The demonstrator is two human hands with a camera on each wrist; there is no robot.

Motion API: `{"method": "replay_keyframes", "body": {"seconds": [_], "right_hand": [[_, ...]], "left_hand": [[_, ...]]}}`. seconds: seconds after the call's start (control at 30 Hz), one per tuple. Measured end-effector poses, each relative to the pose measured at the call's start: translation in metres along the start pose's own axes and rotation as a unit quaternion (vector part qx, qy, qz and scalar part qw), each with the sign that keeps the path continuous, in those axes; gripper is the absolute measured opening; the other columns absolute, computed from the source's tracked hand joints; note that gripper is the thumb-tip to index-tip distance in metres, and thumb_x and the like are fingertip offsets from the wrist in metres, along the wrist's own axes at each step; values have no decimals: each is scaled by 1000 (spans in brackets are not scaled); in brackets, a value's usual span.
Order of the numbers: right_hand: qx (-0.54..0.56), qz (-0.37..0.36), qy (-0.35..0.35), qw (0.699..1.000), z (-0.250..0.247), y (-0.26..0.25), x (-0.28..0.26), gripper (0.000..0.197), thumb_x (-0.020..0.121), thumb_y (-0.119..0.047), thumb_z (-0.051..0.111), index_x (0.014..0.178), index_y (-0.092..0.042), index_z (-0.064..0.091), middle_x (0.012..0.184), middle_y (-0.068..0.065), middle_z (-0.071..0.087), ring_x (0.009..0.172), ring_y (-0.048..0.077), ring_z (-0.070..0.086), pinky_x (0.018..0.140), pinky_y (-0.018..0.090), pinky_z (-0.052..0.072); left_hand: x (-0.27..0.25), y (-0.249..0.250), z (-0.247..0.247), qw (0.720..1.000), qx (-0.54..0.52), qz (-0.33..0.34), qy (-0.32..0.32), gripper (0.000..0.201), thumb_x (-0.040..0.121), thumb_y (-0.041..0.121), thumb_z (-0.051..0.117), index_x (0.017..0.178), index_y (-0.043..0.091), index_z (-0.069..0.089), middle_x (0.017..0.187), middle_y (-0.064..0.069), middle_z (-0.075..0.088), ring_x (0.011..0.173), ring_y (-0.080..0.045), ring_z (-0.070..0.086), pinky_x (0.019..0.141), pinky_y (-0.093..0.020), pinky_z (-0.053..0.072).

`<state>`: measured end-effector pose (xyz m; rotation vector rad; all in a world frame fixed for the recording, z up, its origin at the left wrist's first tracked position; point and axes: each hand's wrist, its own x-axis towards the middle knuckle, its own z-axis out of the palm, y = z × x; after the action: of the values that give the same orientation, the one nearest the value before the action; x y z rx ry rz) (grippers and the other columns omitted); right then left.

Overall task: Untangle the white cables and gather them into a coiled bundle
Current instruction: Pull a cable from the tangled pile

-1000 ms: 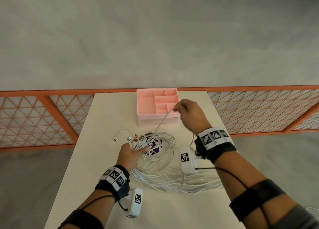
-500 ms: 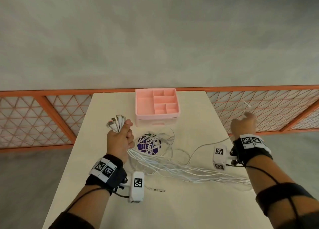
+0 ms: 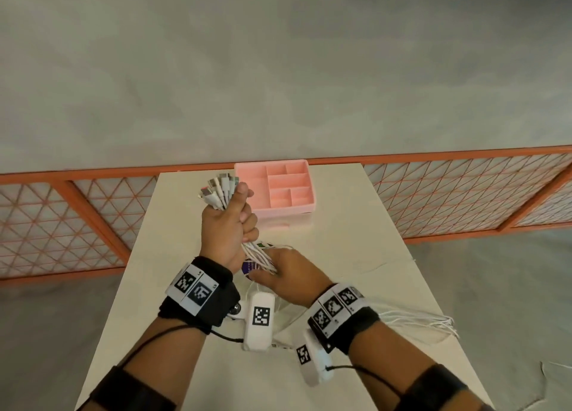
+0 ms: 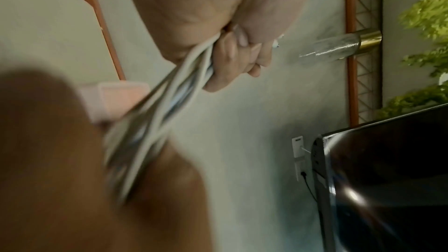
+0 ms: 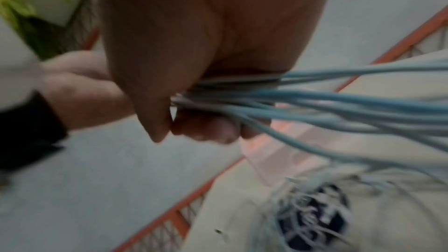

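My left hand (image 3: pixel 240 215) is raised in a fist round several white cables (image 3: pixel 257 256), whose plug ends (image 3: pixel 218 187) fan out above the thumb. Just below it my right hand (image 3: pixel 267 270) grips the same strands. In the left wrist view the curled fingers (image 4: pixel 232 55) clamp the cables (image 4: pixel 191 78), which run down into the blurred right hand (image 4: pixel 109 170). In the right wrist view the cables (image 5: pixel 327 102) leave the right hand (image 5: pixel 184 122) rightward. The loose tails (image 3: pixel 418 321) trail across the table to the right.
A pink divided tray (image 3: pixel 305 208) stands at the table's far edge, close behind my left hand. A round purple object (image 3: pixel 247 266) lies on the cream table (image 3: pixel 356 240) under the cables. An orange mesh railing (image 3: pixel 93 212) runs behind the table.
My left hand lifted the plug ends higher, toward the tray. My right hand swung back from the far right and took hold of the strands just under the left hand.
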<state>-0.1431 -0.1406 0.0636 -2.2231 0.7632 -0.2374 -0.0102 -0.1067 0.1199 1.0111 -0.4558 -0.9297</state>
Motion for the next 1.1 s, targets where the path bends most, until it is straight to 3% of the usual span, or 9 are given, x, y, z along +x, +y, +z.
{"method": "replay_keyframes", "body": {"seconds": [0.1, 0.2, 0.47, 0.6, 0.73, 0.83, 0.97, 1.03, 1.1], "right_hand": [[-65, 92, -9, 994, 6, 47, -13, 30, 94, -47, 56, 78, -22, 60, 81, 3, 64, 77, 21, 60, 71, 34, 48], [-119, 190, -37, 974, -2, 106, -40, 29, 92, -51, 55, 88, -24, 65, 82, -3, 65, 80, 19, 63, 71, 29, 47], [-232, 378, -39, 895, -46, 208, -118, 30, 94, -45, 54, 70, -27, 51, 74, -9, 56, 82, 17, 62, 73, 27, 46], [-286, 444, 33, 848, -86, 238, -138, 31, 93, -50, 55, 73, -26, 54, 77, -5, 59, 81, 20, 64, 83, 34, 53], [-288, 464, 111, 831, -104, 237, -140, 16, 95, -33, 55, 82, -24, 58, 84, 3, 66, 84, 27, 64, 79, 34, 52], [-295, 482, 2, 825, -87, 243, -146, 26, 92, -37, 60, 105, -16, 65, 107, 5, 70, 101, 26, 66, 81, 30, 52], [-230, 495, -172, 820, -53, 241, -144, 64, 67, -43, 84, 120, -17, 60, 121, 3, 65, 111, 22, 63, 87, 26, 50], [-218, 476, -201, 828, -49, 225, -128, 74, 60, -48, 86, 122, -18, 60, 124, 2, 63, 114, 21, 61, 90, 26, 49], [-178, 450, -200, 852, -50, 207, -105, 76, 63, -52, 83, 127, -18, 59, 132, 1, 58, 121, 22, 55, 100, 31, 45]], "left_hand": [[8, 3, -24, 999, -9, 10, 40, 21, 97, 34, 60, 86, 16, 60, 55, 6, 36, 42, -6, 27, 38, -18, 23], [17, 7, -48, 997, -2, 20, 81, 21, 96, 35, 62, 87, 16, 61, 55, 6, 37, 41, -5, 29, 38, -17, 24], [30, 6, -79, 992, 10, 14, 125, 23, 98, 36, 60, 83, 18, 61, 51, 8, 36, 39, -5, 27, 38, -16, 20], [27, -7, -86, 993, 14, -44, 113, 23, 100, 34, 57, 84, 17, 60, 49, 8, 37, 37, -4, 26, 37, -14, 20], [12, -33, -85, 981, 78, -170, 42, 22, 99, 30, 58, 86, 12, 60, 50, 6, 35, 36, -5, 24, 35, -13, 20], [1, -50, -88, 961, 175, -212, 14, 23, 98, 29, 61, 85, 10, 61, 50, 4, 33, 37, -8, 24, 39, -14, 19], [-7, -68, -94, 950, 213, -229, 23, 26, 96, 32, 64, 83, 10, 60, 52, 3, 32, 39, -10, 24, 41, -14, 20], [-11, -75, -94, 946, 220, -238, 26, 26, 96, 31, 63, 82, 10, 59, 52, 3, 32, 39, -10, 23, 42, -14, 20], [-15, -82, -93, 941, 232, -244, 24, 26, 97, 30, 63, 80, 10, 59, 53, 3, 31, 40, -10, 23, 43, -15, 19]]}}
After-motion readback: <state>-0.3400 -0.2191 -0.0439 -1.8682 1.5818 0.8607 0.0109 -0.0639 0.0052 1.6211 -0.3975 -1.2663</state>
